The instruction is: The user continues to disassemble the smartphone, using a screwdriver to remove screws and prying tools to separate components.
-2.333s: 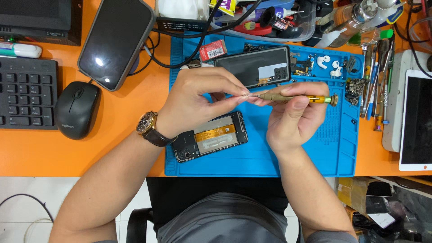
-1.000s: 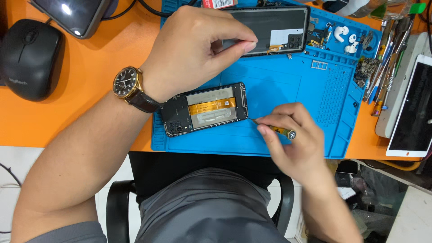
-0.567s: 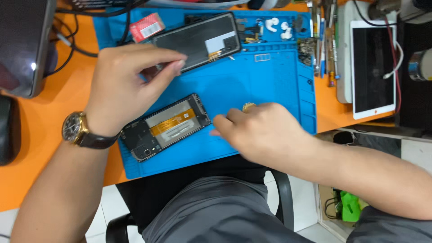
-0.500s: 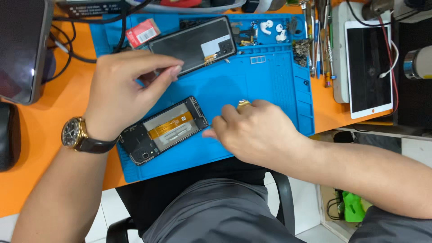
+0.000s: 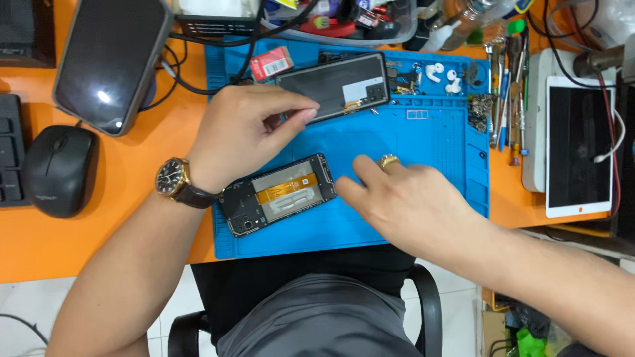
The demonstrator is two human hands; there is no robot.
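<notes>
An opened phone [image 5: 278, 195], with its orange flex cable showing, lies on the blue work mat [image 5: 430, 142]. My right hand [image 5: 397, 198], with a gold ring, rests palm down on the mat. Its fingers are spread, the tips sit just right of the phone, and nothing shows in it. My left hand [image 5: 245, 132] has a wristwatch. Its thumb and forefinger pinch the lower left edge of a black phone panel [image 5: 334, 86] that lies at the mat's far side.
A large dark tablet [image 5: 109, 59] and a black mouse [image 5: 59, 168] sit on the orange desk at left. White earbuds [image 5: 440, 74], small parts and hand tools [image 5: 503, 92] line the mat's right side. A white tablet [image 5: 579, 145] lies far right, cables and a tray behind.
The small screwdriver held in my right hand earlier is out of sight. That hand has come down flat beside the opened phone. My left hand stays at the black panel.
</notes>
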